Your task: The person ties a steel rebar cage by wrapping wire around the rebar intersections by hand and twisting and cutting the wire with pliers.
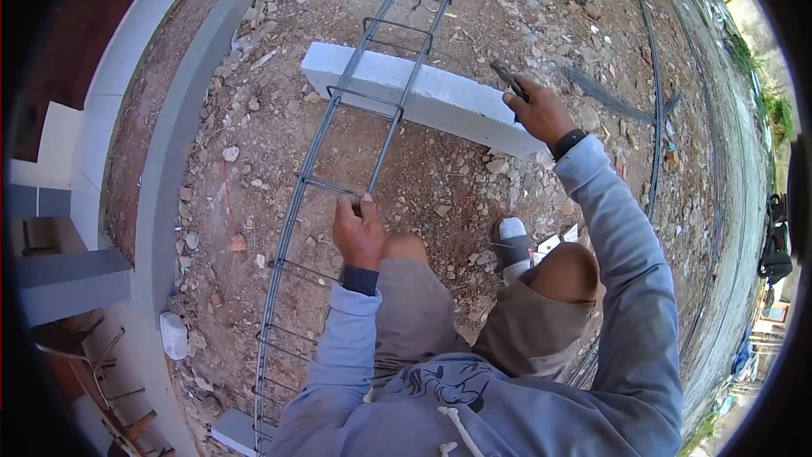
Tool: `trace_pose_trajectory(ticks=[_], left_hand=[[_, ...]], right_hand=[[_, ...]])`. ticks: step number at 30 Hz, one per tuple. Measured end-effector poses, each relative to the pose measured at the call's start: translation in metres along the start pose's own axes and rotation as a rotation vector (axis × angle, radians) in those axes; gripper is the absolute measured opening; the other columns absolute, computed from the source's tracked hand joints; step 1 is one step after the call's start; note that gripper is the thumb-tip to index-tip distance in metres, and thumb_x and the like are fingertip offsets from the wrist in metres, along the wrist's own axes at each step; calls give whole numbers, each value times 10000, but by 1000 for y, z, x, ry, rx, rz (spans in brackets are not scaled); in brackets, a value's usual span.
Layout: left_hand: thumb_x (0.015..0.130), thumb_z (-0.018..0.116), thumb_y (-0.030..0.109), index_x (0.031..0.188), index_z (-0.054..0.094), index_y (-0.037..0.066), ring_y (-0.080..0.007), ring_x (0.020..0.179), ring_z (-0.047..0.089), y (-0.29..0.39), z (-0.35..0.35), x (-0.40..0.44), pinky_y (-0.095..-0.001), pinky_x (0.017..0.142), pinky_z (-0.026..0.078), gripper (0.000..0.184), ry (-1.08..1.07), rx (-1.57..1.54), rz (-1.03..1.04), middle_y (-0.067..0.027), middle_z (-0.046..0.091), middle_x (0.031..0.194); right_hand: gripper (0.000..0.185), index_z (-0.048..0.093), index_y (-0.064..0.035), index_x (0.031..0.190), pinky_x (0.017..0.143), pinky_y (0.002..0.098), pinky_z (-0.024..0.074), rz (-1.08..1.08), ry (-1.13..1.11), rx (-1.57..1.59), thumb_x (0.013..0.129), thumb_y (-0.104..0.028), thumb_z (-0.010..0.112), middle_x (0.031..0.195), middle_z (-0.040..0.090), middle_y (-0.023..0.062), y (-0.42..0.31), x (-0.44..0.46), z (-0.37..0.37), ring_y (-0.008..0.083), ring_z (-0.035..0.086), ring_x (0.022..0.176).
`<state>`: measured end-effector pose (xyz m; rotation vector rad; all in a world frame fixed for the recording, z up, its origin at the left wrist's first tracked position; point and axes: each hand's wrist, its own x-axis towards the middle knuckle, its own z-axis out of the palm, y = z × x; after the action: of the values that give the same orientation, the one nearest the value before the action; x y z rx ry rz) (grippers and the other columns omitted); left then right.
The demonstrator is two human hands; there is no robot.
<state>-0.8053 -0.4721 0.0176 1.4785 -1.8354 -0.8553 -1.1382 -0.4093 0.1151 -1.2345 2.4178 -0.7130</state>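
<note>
A long rebar cage point(299, 195) of thin bars and square stirrups runs from the top of the view down along my left side. The fingers of my left hand point(357, 230) are closed on the cage's right bar, at a stirrup corner. My right hand point(541, 110) is wrapped round dark metal pincers point(506, 76), held up to the right of the cage and apart from it. Their handles are mostly hidden in my palm. Under the cage, a white block point(457, 95) lies across the ground and supports it; its right end is below my right hand.
Stones and rubble cover the dirt ground point(440, 178). Long bars point(655, 118) lie on the right, near a bundle of thin wire point(605, 93). A grey low wall point(173, 118) runs along the left, with a wooden chair point(93, 364) beyond it. Another white block point(237, 432) lies at bottom left.
</note>
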Motion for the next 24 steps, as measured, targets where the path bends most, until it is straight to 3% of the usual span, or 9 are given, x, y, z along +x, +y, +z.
trace_pose_trajectory(ticks=[1,2,4,6,10,13,18,20,24], left_hand=[[880,595,196,800,516,31,-380,666,587,0,1,-3,-456,604,443,199,12,15,-8,-148,603,714],[884,604,180,780,518,30,-308,628,599,-5,3,-4,-403,583,453,202,40,38,31,-134,606,694],[890,608,178,775,523,30,-245,619,603,3,2,-8,-363,582,457,206,45,-10,-50,-129,615,696],[897,619,167,777,533,25,-139,599,587,5,7,-7,-293,570,451,204,108,-76,-106,-108,618,671],[887,629,156,786,550,12,-109,581,553,3,15,-9,-285,537,433,193,206,-251,-189,-80,583,609],[880,630,151,774,560,10,-103,597,554,27,17,-12,-291,550,436,190,278,33,-319,-79,586,623],[818,666,208,784,574,28,-347,640,604,36,23,-6,-422,619,466,205,321,281,-425,-155,616,679],[820,664,204,781,568,27,-342,653,605,36,23,-8,-415,625,466,205,325,281,-442,-154,612,685],[819,668,199,775,558,25,-346,674,603,39,29,-9,-409,631,464,211,382,279,-428,-161,611,704]], right_hand=[[446,571,-57,1214,828,438,482,-43,-16,-10,851,-312,615,974,646,264,1,22,8,375,630,961],[440,577,-54,1193,829,446,484,-78,-47,-15,843,-317,626,984,642,264,3,45,15,382,625,967],[429,587,-49,1150,831,463,486,-173,-93,-46,829,-328,648,1005,634,265,-1,94,23,397,615,977],[429,584,-44,1117,830,474,490,-254,-10,-82,816,-338,666,1021,619,261,-5,139,39,412,609,976],[447,574,-40,1075,839,475,495,-454,9,-61,781,-350,705,1025,592,248,-34,200,77,423,596,986],[520,562,-38,1125,829,487,490,-570,-11,-112,757,-363,733,1047,585,242,-58,209,90,414,591,993],[501,557,-31,1111,833,478,498,-719,-2,-204,765,-351,726,1066,566,216,-75,221,110,400,561,1046],[510,533,-31,1113,827,437,520,-711,-11,-231,731,-287,753,1073,548,178,-74,227,114,347,552,1060],[573,514,-44,1179,842,449,502,-737,17,-205,730,-311,748,1077,548,171,-63,233,125,350,548,1065]])
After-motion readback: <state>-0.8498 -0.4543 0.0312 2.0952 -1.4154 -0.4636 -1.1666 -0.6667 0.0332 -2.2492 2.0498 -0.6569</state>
